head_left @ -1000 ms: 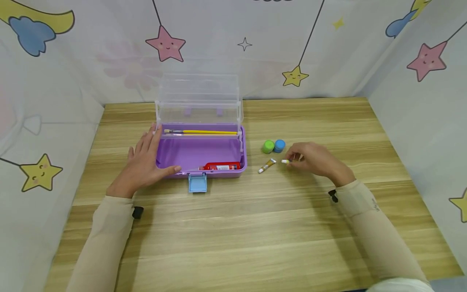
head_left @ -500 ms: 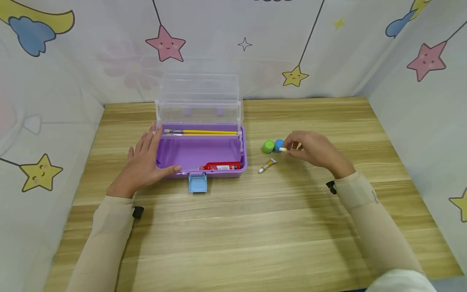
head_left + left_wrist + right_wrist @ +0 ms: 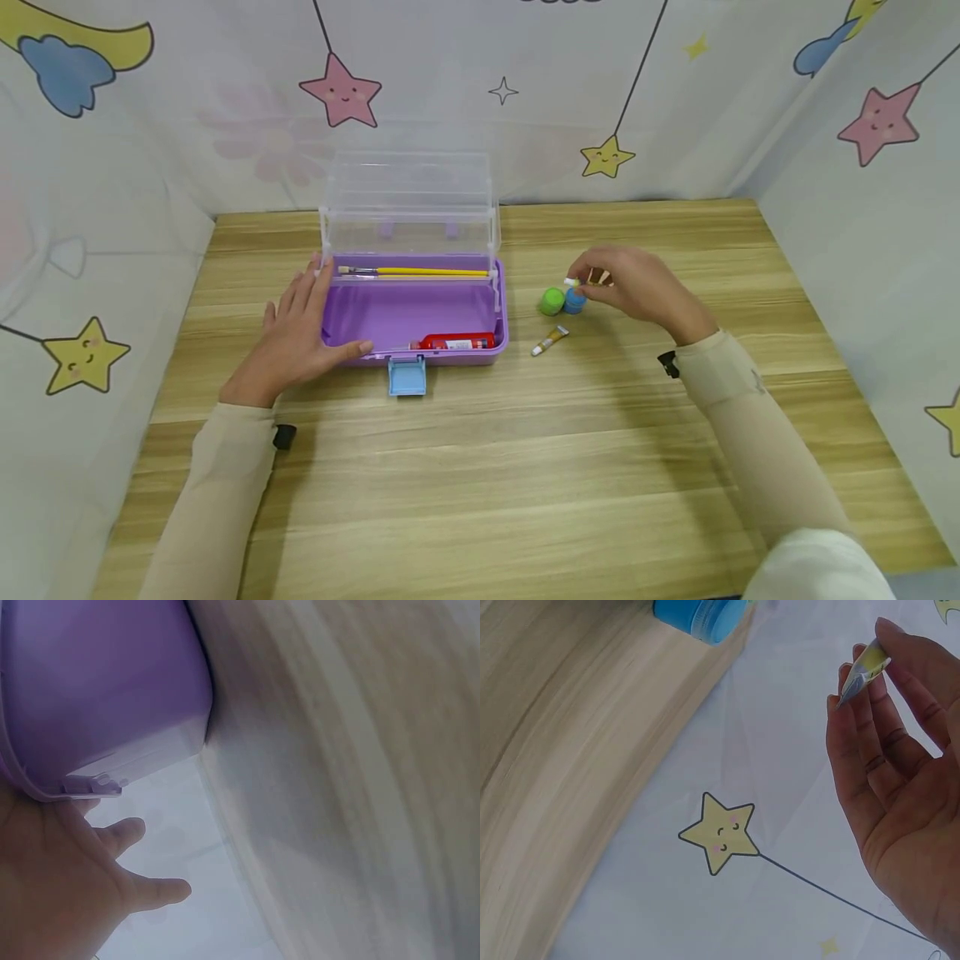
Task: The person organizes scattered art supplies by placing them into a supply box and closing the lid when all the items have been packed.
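My left hand (image 3: 288,337) rests on the left end of a purple plastic box (image 3: 408,310), fingers straight along its side and thumb over the front rim. The left wrist view has the box wall (image 3: 112,682) above the palm. Between thumb and fingertips, my right hand (image 3: 630,283) pinches a small paint tube (image 3: 866,671) with a white cap, held above a blue paint pot (image 3: 575,302). A green paint pot (image 3: 552,301) stands beside the blue one. Nearer me lies a gold-coloured paint tube (image 3: 550,340), flat on the table.
Inside the box lie yellow-handled paintbrushes (image 3: 431,272) and a red bottle (image 3: 456,342). Its clear lid (image 3: 408,187) stands raised at the back, and a blue latch (image 3: 407,377) hangs at the front. A patterned cloth (image 3: 450,100) borders the wooden table (image 3: 480,483).
My right hand has moved away from me and slightly left with the pinched tube, from beside the gold tube to over the blue pot. The left hand has stayed on the box.
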A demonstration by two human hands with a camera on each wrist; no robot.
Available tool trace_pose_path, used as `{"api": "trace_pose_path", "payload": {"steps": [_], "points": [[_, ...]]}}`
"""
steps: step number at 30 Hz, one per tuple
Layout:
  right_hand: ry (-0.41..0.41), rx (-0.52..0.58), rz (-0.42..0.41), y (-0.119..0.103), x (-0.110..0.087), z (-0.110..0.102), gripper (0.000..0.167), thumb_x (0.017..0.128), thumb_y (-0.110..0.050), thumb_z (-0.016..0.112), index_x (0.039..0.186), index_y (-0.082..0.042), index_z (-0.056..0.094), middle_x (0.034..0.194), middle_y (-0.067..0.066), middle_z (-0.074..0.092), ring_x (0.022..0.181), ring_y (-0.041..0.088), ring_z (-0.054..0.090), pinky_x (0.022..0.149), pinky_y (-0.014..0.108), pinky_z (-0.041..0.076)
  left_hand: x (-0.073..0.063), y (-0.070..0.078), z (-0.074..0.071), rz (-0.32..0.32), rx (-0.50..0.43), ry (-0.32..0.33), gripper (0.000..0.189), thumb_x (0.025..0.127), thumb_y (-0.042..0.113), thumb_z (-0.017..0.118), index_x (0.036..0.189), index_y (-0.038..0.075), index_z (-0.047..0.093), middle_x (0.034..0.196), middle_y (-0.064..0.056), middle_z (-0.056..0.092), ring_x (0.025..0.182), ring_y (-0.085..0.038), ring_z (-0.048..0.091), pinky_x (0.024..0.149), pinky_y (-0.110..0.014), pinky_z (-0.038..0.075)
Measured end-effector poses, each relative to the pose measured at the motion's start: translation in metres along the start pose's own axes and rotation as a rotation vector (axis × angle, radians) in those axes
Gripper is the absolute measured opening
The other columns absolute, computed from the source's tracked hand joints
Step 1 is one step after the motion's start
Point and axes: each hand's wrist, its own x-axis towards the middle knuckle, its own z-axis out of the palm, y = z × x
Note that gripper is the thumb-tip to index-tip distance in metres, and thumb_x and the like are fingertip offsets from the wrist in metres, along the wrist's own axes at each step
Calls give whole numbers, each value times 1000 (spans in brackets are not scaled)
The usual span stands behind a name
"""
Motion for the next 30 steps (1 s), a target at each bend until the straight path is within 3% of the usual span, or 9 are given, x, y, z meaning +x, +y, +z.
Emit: {"api": "trace_pose_path", "payload": {"steps": [30], "points": [[15,20,-51,-28,68,-9,16,100,-20,77,114,-12,76,105,1,75,96,19,69,83,40,55,0,-1,0,2,4,-1,129,86,68,75,171,26,-12,178,-2,-15,160,-49,1,110,-89,4]]}}
